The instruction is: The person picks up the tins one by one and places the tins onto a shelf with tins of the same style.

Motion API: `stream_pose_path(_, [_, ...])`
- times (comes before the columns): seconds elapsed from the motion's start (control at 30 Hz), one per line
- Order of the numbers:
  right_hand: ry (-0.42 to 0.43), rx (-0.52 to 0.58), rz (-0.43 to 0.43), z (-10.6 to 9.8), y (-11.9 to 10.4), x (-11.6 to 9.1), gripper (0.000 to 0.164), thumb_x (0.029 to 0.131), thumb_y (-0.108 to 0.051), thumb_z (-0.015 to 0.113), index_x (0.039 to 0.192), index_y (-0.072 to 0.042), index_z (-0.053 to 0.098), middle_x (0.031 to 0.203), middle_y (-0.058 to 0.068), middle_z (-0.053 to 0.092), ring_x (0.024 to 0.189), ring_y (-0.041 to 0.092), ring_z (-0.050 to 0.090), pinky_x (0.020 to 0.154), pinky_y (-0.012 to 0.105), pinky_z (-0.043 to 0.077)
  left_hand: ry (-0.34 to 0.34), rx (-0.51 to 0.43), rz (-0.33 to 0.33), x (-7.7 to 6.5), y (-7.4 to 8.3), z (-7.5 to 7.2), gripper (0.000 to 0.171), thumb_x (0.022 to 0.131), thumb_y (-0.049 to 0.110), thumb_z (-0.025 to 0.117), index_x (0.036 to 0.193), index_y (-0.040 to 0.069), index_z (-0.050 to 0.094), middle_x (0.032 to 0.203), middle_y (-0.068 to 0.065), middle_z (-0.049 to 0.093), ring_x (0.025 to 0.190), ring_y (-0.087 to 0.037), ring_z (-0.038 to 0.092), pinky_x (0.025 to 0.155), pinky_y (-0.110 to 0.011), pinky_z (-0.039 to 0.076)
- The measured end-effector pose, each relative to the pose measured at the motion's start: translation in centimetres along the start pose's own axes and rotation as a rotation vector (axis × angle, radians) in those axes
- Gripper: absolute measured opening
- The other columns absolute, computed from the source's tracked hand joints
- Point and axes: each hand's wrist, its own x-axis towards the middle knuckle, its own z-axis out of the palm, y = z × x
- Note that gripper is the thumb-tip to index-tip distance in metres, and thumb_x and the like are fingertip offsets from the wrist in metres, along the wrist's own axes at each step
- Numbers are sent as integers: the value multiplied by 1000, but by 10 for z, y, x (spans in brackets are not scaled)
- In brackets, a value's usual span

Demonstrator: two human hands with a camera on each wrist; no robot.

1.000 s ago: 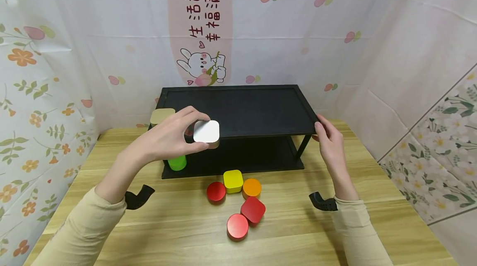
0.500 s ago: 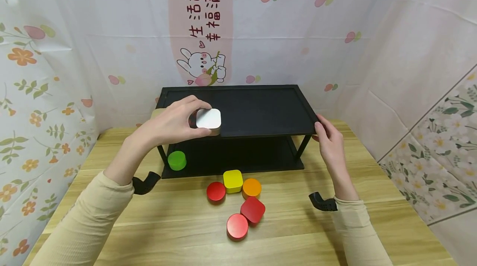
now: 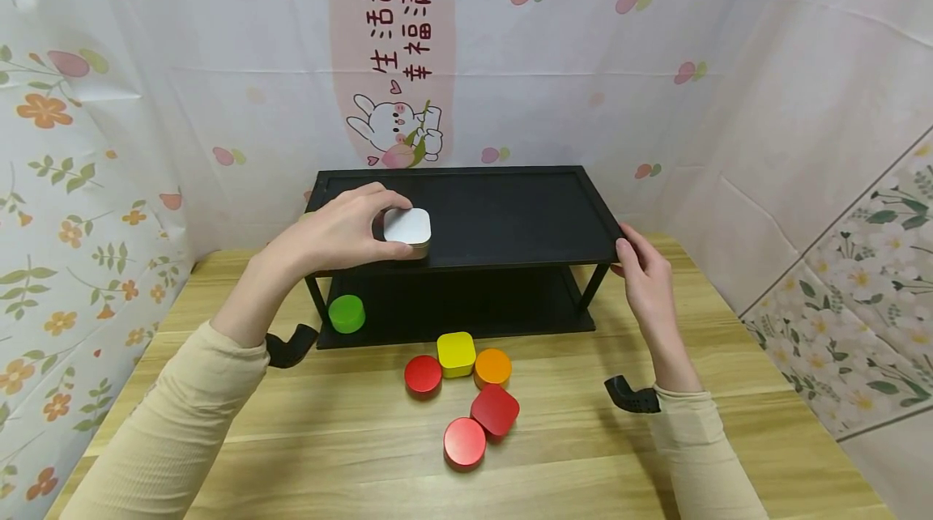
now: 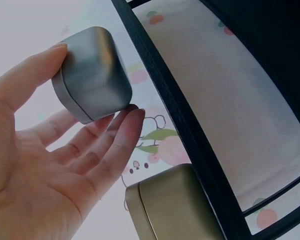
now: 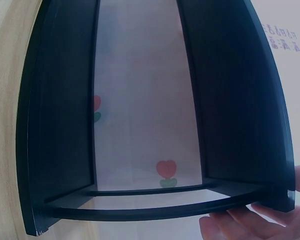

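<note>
Placing seems the step: left hand [image 3: 338, 230] pinches silver tin [image 3: 408, 227], right hand [image 3: 645, 277] holds shelf [image 3: 510, 216]. Gentle release beneath seems needed next.

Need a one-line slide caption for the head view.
Left hand holds a silver tin over a black shelf; right hand grips its corner; five colorful tins sit on the table in front.

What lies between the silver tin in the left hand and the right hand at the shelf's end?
Between the silver tin and the right hand, the head view shows only the bare top of the black shelf.
</note>
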Motion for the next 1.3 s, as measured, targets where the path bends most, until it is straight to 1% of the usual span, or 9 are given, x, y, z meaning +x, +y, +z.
stream_pose_path(0.2, [-1, -17, -5, -1, 2, -1, 54, 110, -38, 44, 157, -11, 43, 156, 19, 50, 107, -17, 54, 85, 3, 50, -47, 8, 2, 5, 2, -2, 57, 89, 34, 75, 137, 8, 62, 135, -16, 61, 111, -33, 59, 92, -45, 53])
stream_pose_path(0.4, [-2, -12, 1, -1, 2, 0, 54, 110, -38, 44, 157, -12, 43, 157, 19, 49, 108, -17, 54, 85, 4, 50, -82, 9, -18, 8, 0, -4, 58, 89, 33, 75, 139, 7, 60, 136, -18, 60, 110, -32, 58, 94, -45, 53])
stream_pose_path(0.53, [-2, -14, 4, -1, 2, 0, 54, 110, -38, 44, 157, -11, 43, 157, 19, 49, 108, -16, 54, 85, 4, 50, -91, 8, -19, 11, -1, -5, 57, 89, 32, 75, 138, 6, 61, 134, -17, 61, 109, -32, 59, 93, -45, 53])
stream_pose_path(0.67, [-5, -23, 4, -2, 1, 0, 53, 110, -38, 43, 157, -15, 43, 157, 17, 49, 111, -13, 55, 86, 4, 50, -103, 3, -22, 14, -2, -5, 55, 89, 32, 75, 136, 7, 62, 129, -16, 63, 106, -30, 60, 91, -43, 52])
stream_pose_path(0.8, [-6, -22, 2, -1, 0, -1, 52, 110, -38, 43, 157, -16, 43, 157, 18, 49, 111, -13, 56, 86, 4, 50, -121, 7, -42, 15, -3, -7, 54, 90, 33, 74, 136, 9, 62, 124, -14, 63, 104, -28, 59, 89, -42, 50])
stream_pose_path(1.03, [0, -5, -1, 0, 0, 0, 53, 110, -38, 44, 157, -12, 44, 156, 19, 50, 107, -16, 55, 85, 4, 50, -144, 1, -65, 17, -6, -8, 54, 91, 32, 72, 138, 8, 60, 126, -15, 62, 107, -29, 58, 93, -44, 50])
stream_pose_path(1.3, [0, -16, 4, -1, 3, 1, 53, 110, -38, 42, 157, -15, 43, 155, 20, 51, 103, -17, 56, 85, 4, 50, -163, -6, -73, 19, -7, -8, 54, 92, 29, 72, 140, 6, 59, 129, -17, 62, 109, -30, 58, 96, -46, 51])
